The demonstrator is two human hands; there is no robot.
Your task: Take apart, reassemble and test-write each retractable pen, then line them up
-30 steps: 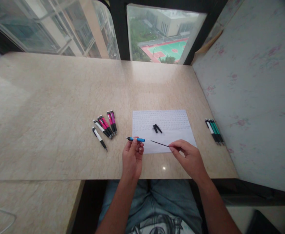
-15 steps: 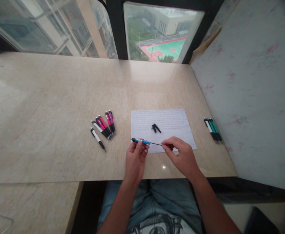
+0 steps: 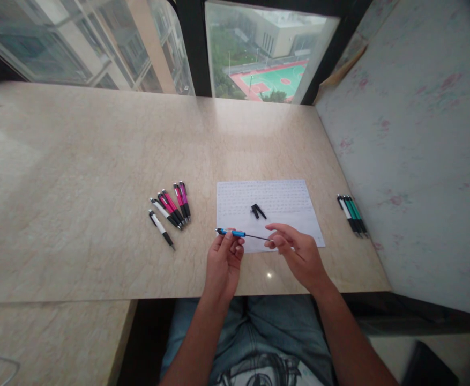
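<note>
Head view: I'm seeing the left hand (image 3: 224,262) pinching the blue barrel (image 3: 238,234) between thumb and fingers, over the near left part of the paper (image 3: 291,228). Thin dark refill (image 3: 256,237) is sticking out of the barrel's right end, running toward the right hand (image 3: 302,257). There, the index finger is stretching out apart, thumb and curled fingers are sitting at the refill's outer end; I'm not able to tell whether they're gripping it.

Progress, as I'm judging: blue pen is half-assembled. Done: refill is apparently sitting partway in the barrel. Remaining: a long stretch is showing outside, the barrel is lacking a dark grip, and two small black pieces (image 3: 261,211) are lying on the paper, just beyond the hands, likely belonging to it.

Elsewhere: pink and purple pens (image 3: 170,201) are lying left of the paper with white ones, one white pen (image 3: 161,228) lying nearest; green pens (image 3: 354,209) and another white one are lying right, by the wall (image 3: 415,161). Those are looking whole.
</note>
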